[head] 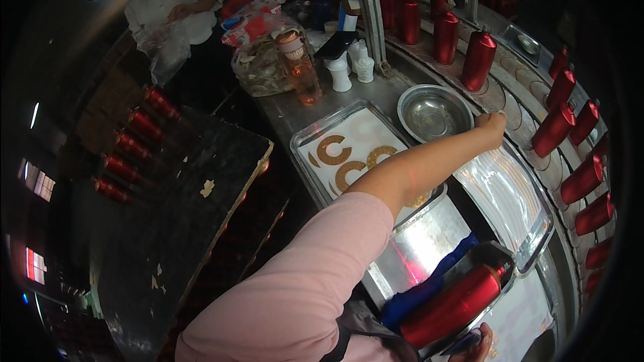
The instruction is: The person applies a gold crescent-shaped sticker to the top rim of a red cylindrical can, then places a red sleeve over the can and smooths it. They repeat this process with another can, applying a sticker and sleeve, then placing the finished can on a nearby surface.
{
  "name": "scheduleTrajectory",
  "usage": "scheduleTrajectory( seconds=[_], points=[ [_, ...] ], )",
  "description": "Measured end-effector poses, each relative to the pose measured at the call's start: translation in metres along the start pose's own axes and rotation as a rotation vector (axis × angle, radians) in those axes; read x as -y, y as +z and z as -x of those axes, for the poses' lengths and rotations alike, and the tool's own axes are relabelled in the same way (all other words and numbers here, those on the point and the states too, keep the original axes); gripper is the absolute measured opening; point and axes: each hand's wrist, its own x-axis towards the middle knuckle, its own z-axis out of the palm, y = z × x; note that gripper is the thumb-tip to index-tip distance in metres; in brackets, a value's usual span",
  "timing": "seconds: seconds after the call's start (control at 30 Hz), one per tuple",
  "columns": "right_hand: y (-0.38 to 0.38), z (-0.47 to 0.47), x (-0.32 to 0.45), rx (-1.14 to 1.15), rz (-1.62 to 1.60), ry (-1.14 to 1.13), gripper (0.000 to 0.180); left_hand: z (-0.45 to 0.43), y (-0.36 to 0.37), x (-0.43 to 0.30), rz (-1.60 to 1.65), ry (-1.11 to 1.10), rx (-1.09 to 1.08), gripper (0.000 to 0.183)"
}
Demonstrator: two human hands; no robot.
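My left hand (490, 129) reaches out beside the rim of a metal basin (435, 113) holding clear liquid. Its fingers are curled, and I cannot tell whether they pinch something. Just below it, glossy clear film (503, 196) lies on a metal tray. At the bottom edge my right hand (484, 346), partly cut off, grips a dark flat tool (464, 343). Close by, a red metallic bottle (453, 306) lies tilted on a dark support, with blue cloth (427, 281) along its side. Under my left forearm, a tray (297, 147) holds a white sheet with gold C-shaped decals (333, 150).
Red bottles (479, 60) stand along a curved conveyor (513, 105) on the right. A drink bottle (300, 68), white containers (339, 74) and a phone (336, 45) sit behind the trays. More red bottles (133, 143) are by a dark table (191, 211); a person (173, 10) is beyond.
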Motion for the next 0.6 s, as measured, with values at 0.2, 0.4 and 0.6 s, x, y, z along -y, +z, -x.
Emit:
scheduleTrajectory(
  seconds=[0.2,0.4,0.6],
  points=[
    [0.009,0.005,0.005,-0.038,0.072,-0.009,0.055,-0.001,0.004,0.009,-0.222,0.234,-0.019,0.046],
    [0.013,0.008,0.006,0.004,0.061,-0.022,0.054,-0.016,0.017,0.009,0.068,0.230,-0.069,0.037],
    [0.014,0.013,0.002,-0.068,0.108,-0.040,0.054,-0.013,0.030,0.010,0.061,0.274,-0.133,0.037]
  ],
)
